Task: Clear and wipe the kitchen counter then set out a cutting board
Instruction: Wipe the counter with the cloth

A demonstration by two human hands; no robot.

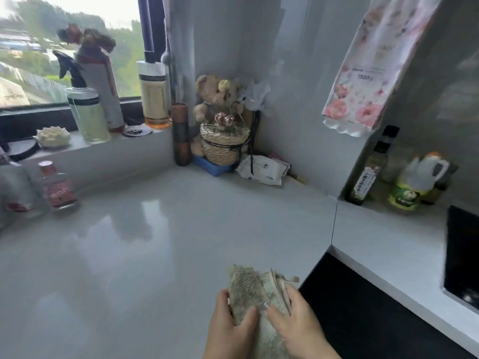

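Observation:
A folded, fuzzy grey-green cloth (248, 288) is held over the near edge of the glossy white counter (145, 242). My left hand (228, 325) grips its left side, thumb across the front. On the cloth's right side, my right hand (298, 325) pinches the folded layers. No cutting board is in view.
Spray bottle (85, 110) and soap bottle (155, 94) stand on the windowsill. A teddy bear in a woven basket (223, 141), a brown cylinder (181, 136) and a wipes pack (261, 168) fill the corner. Small bottles (55, 187) sit left, oil bottles (409, 182) and a black cooktop (464, 255) right.

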